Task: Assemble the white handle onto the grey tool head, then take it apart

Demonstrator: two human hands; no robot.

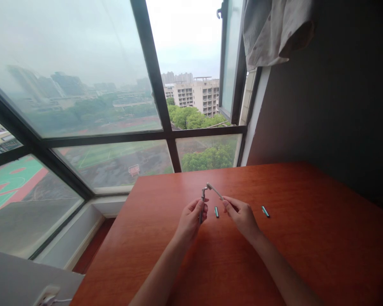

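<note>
My left hand point(191, 217) is closed around a silver-grey razor handle point(203, 196), held nearly upright with its bent neck at the top. Between the fingers of my right hand point(241, 213) is a thin pale toothbrush point(215, 191), slanting up to the left. Its head meets or almost meets the top of the razor handle; the exact contact is too small to tell. Below and between the hands lies a razor blade cartridge point(216, 212) with a green strip. Another razor cartridge point(265, 211) rests to the right of my right hand.
The hands are above a reddish-brown wooden table point(147, 238). Dark window frames point(115, 138) stand behind it, one pane point(232, 59) swung open. A grey cloth point(274, 34) hangs at the upper right beside a dark wall. A white cable point(59, 301) shows at the lower left.
</note>
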